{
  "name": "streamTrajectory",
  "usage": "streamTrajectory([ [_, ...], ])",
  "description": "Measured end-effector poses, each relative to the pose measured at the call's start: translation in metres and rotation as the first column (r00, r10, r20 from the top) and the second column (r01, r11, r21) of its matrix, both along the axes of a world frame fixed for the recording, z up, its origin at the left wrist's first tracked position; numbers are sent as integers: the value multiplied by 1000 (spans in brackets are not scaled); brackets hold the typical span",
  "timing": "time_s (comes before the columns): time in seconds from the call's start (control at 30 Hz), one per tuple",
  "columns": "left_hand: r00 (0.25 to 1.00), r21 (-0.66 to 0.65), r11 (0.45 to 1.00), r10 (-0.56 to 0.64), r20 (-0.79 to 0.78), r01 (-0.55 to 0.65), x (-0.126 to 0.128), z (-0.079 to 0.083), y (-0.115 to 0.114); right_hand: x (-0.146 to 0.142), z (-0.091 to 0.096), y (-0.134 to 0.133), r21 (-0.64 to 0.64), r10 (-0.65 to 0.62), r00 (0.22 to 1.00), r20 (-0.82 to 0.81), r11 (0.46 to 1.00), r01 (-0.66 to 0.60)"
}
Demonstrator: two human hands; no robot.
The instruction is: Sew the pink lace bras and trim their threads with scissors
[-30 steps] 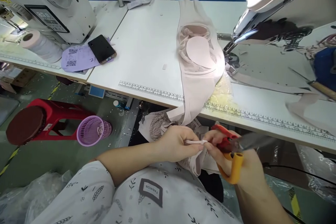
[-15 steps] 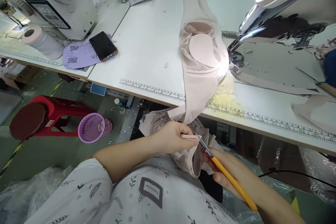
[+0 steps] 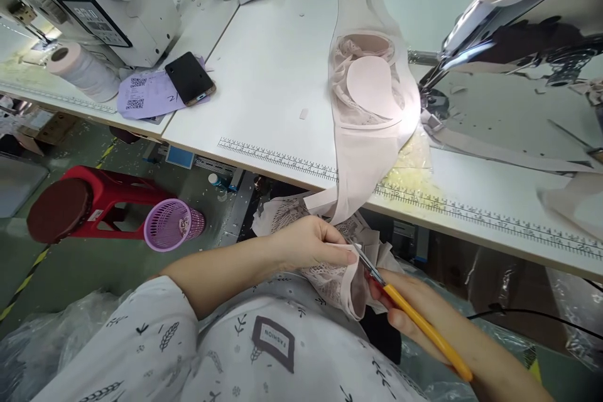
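Note:
Near my lap, my left hand (image 3: 318,244) is closed, pinching the edge of a beige lace bra (image 3: 332,275) between thumb and fingers. My right hand (image 3: 407,298) is wrapped around yellow-handled scissors (image 3: 426,330), seen nearly edge-on. Their narrow metal blades point up and left, with the tip at the fabric beside my left fingertips. Whether the blades are apart cannot be made out. Another beige bra piece with a padded cup (image 3: 370,85) lies on the table, its lower end hanging over the front edge just above my hands.
A sewing machine (image 3: 532,19) stands at the right, against the cup piece. On the left are another sewing machine (image 3: 136,19), a thread cone (image 3: 85,72), a black phone (image 3: 190,78) and purple paper (image 3: 148,97). A red stool (image 3: 113,191) and purple basket (image 3: 164,226) are on the floor.
The view has shifted slightly, moving the scene a little right and up. A pale strip standing out between my left fingers now shows less. The scissors stay at the fabric edge.

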State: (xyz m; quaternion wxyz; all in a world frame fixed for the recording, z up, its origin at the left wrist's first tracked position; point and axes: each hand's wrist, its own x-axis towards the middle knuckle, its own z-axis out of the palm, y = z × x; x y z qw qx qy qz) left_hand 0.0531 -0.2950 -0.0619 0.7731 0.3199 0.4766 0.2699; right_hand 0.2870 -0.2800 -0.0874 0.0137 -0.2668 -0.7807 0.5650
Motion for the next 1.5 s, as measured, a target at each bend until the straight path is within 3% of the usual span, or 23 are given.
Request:
streamTrajectory([
  [0.13, 995, 8, 1000, -8, -100, 9, 2, 5, -1, -1, 3, 0, 83, 15, 1000, 26, 996, -17],
  [0.3, 993, 10, 1000, -20, -113, 21, 2, 6, 1, 1, 1, -1, 186, -3, 997, 72, 982, -11],
  [0.5, 996, 5, 1000, -24, -89, 24, 1, 6, 3, 5, -6, -5, 162, -4, 993, 119, 987, -15],
  [0.7, 995, 11, 999, -41, -89, 42, -1, 5, 5, 4, -14, -10, 103, -98, 988, 116, 991, 86],
  [0.97, 993, 44, 997, -59, -106, 64, -5, 2, 2, -5, -26, -15, 192, -229, 973, 8, 956, 224],
  [1.17, 986, 209, 978, 23, -163, 12, -8, 3, -3, 2, -27, -10, 224, -285, 956, -72, 929, 294],
  [1.3, 986, 239, 969, 102, -132, -68, -11, 1, -4, -2, -18, -17, 288, -333, 929, -163, 884, 367],
  [1.4, 981, 224, 969, 140, -131, -108, -14, -2, -6, -12, -13, -29, 414, -278, 921, -273, 830, 374],
  [1.5, 977, 225, 966, 159, -140, -125, -17, -3, -9, -23, -9, -37, 542, -227, 934, -274, 766, 345],
])
